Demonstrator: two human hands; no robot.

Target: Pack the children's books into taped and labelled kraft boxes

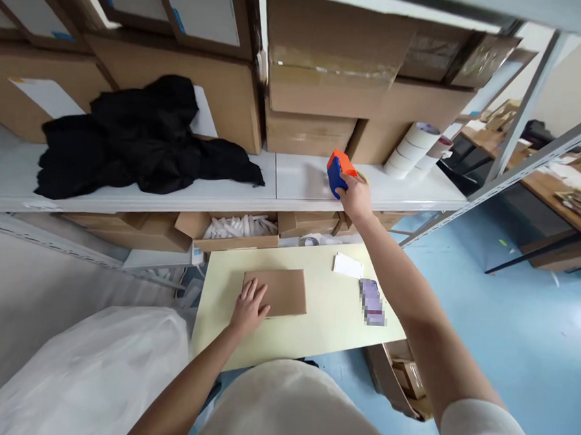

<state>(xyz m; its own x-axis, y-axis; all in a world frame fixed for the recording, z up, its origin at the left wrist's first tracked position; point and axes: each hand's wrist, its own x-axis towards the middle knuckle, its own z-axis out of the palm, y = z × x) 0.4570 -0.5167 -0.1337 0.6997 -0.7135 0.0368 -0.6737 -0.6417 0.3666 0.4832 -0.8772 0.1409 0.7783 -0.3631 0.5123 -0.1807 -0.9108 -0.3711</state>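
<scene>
On the pale yellow table lies a closed cardboard box. My left hand rests on the left part of its top, fingers spread. Reaching up to the white shelf, my right hand is closed around an orange and blue tape dispenser. A bit of yellowish tape roll shows behind that hand; the rest of it is hidden. Whether the dispenser still touches the shelf I cannot tell.
Black cloth lies on the shelf's left, and white tape rolls are stacked at its right. A white card and a blurred purple item sit on the table's right. A large white bag stands at lower left.
</scene>
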